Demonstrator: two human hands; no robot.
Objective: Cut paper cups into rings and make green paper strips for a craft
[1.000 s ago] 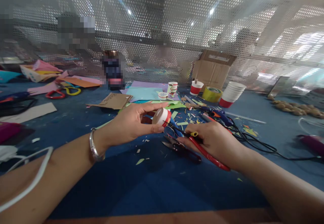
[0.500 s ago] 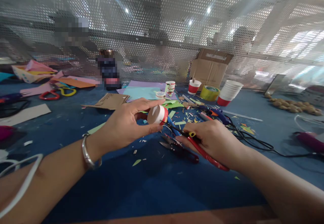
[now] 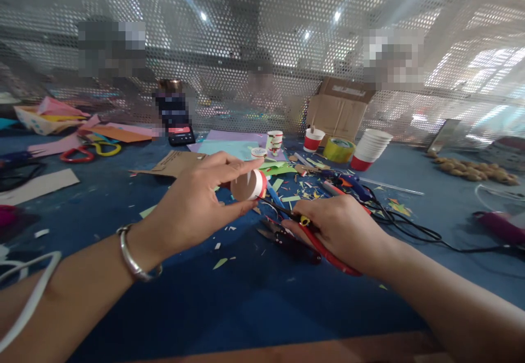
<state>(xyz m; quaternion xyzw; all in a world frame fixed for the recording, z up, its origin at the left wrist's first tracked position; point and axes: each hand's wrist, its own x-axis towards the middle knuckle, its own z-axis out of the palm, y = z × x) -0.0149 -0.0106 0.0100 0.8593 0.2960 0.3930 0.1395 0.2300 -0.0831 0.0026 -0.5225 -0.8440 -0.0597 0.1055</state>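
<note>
My left hand (image 3: 200, 196) grips a small red and white paper cup (image 3: 250, 184) on its side between thumb and fingers, its round base turned toward me. Red-handled scissors (image 3: 328, 253) are in my right hand (image 3: 342, 226), their dark blades pointing left and the tip touching the cup near my left thumb. Beneath the blades, a second pair of scissors (image 3: 291, 241) with dark handles lies on the blue table (image 3: 262, 303). Green paper scraps are scattered beyond the hands.
Behind stand stacked paper cups (image 3: 371, 147), yellow tape (image 3: 339, 150), a red cup (image 3: 313, 140) and a cardboard box (image 3: 338, 114). A blue glue gun (image 3: 355, 185) trails a black cable at right. Coloured papers and a phone (image 3: 180, 135) are at back left.
My left hand has moved slightly left and tilted the cup, so more of its base faces me. My right hand has shifted slightly left with the scissors.
</note>
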